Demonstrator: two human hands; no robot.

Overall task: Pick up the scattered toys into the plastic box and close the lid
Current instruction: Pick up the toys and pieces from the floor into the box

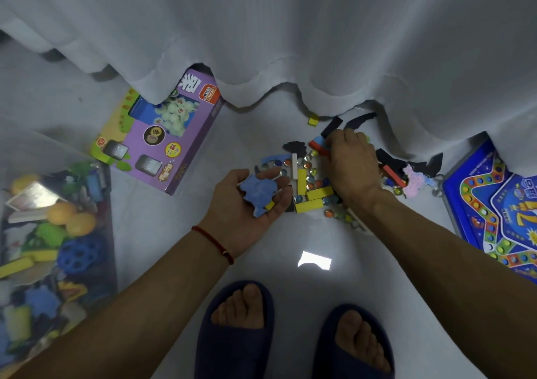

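Observation:
My left hand [247,204] lies palm up over the floor and holds a blue foam toy piece [257,189] with a small yellow block at its fingers. My right hand [350,165] reaches palm down into a pile of scattered toys [308,187]: yellow blocks, glass marbles, dark foam shapes. Its fingertips close on a red and blue block [318,143]. The clear plastic box [55,233] stands at the left, filled with many mixed toys. No lid can be made out.
A purple toy carton [171,134] lies on the floor between box and pile. A blue game board [494,204] lies at the right. White curtains [290,44] hang over the far floor. A yellow cube [313,121] sits by the curtain hem. My slippered feet [293,332] stand below.

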